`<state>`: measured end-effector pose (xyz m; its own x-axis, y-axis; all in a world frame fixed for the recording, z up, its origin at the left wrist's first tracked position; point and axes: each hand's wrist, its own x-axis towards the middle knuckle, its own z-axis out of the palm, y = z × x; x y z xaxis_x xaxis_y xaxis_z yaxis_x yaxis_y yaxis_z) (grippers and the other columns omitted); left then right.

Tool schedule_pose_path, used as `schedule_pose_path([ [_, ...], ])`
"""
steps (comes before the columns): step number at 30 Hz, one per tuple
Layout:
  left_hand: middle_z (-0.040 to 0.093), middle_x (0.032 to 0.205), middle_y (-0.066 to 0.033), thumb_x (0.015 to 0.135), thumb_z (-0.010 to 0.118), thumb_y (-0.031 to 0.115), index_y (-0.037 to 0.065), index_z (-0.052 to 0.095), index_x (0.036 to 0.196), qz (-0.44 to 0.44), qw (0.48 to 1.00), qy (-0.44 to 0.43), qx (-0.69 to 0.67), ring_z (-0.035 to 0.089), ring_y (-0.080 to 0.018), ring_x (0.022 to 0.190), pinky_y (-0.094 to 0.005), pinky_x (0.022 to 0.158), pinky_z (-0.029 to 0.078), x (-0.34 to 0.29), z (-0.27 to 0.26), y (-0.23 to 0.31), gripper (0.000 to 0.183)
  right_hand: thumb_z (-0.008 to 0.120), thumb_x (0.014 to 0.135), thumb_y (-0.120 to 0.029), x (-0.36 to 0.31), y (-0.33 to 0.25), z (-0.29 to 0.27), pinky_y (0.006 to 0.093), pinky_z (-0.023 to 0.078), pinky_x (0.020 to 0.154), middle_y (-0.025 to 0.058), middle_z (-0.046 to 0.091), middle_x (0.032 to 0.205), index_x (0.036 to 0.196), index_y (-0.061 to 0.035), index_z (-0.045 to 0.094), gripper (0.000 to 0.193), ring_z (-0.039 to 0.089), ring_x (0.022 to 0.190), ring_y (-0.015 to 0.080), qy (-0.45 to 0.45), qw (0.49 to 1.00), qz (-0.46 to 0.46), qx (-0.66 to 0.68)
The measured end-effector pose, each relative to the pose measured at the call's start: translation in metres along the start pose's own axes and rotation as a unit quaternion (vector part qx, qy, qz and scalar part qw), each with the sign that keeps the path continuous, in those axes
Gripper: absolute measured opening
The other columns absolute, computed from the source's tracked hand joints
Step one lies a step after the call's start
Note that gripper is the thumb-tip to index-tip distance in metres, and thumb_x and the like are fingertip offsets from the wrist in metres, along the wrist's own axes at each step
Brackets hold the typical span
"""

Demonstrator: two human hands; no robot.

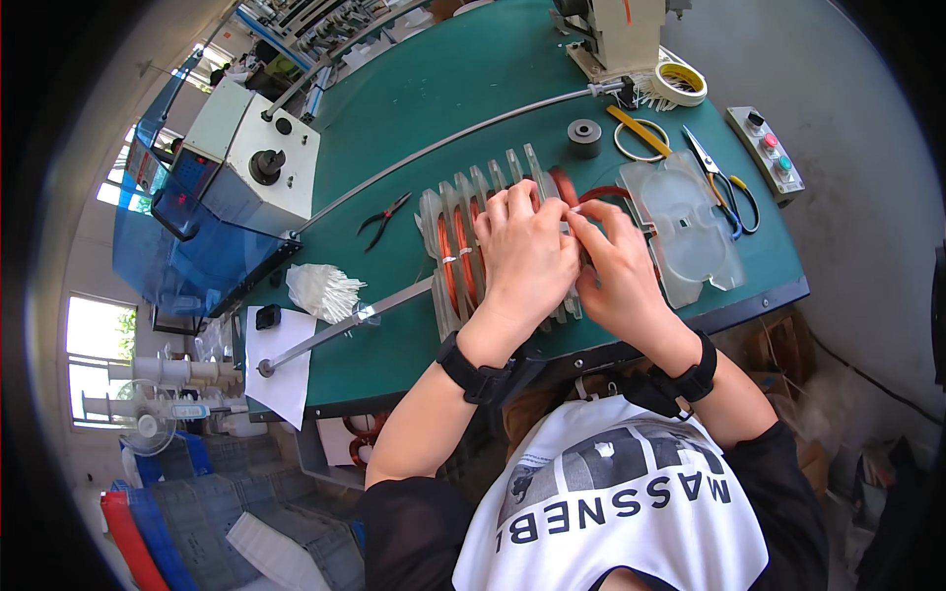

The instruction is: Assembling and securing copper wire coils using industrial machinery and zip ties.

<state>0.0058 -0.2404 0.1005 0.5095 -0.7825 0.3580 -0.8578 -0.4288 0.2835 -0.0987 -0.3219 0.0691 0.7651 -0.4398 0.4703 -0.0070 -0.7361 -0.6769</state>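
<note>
Before me on the green bench lies a row of translucent plastic plates (440, 225) with copper wire coils (463, 258) between them. White ties wrap some coils. My left hand (527, 251) lies over the right part of this row, its fingers curled down onto the plates. Close beside it, my right hand (621, 266) is closed, thumb and fingers pinched together near the last coil. Whatever is between those fingertips is hidden. A metal rod (345, 325) reaches from the row toward the lower left. More clear plastic plates (687, 227) lie flat to the right of my right hand.
Pliers (384, 219) and a bundle of white ties (325, 291) lie left of the coils. Scissors (724, 182), a tape roll (680, 85), a dark metal collar (584, 138) and a button box (767, 153) are at right. A machine with a blue cover (241, 148) stands left.
</note>
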Motion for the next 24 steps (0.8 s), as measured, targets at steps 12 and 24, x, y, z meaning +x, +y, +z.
schedule_pose_path([
  [12, 0.043, 0.135, -0.0200, 0.086, 0.054, 0.014, 0.000, 0.054, 0.112, 0.010, 1.000, -0.004, 0.007, 0.040, -0.0365, 0.124, -0.0448, 0.102, 0.031, -0.013, 0.000, -0.025, 0.030, 0.065, 0.075, -0.013, 0.001, 0.018, -0.010, 0.0436, 0.045, 0.057, 0.0175, 0.060, 0.066, 0.108, 0.0014, 0.057, 0.037, 0.057, 0.060, 0.0365, 0.010, 0.988, 0.102, -0.115],
  [24, 0.042, 0.135, -0.0214, 0.089, 0.055, 0.023, 0.004, 0.055, 0.109, 0.068, 0.995, -0.043, -0.057, 0.037, -0.0387, 0.126, -0.0464, 0.104, 0.028, -0.016, -0.008, -0.041, 0.028, 0.069, 0.076, -0.018, 0.003, 0.014, -0.024, 0.0420, 0.047, 0.065, 0.0167, 0.063, 0.078, 0.102, 0.0006, 0.064, 0.033, 0.060, 0.067, 0.0344, 0.008, 0.998, 0.007, -0.054],
])
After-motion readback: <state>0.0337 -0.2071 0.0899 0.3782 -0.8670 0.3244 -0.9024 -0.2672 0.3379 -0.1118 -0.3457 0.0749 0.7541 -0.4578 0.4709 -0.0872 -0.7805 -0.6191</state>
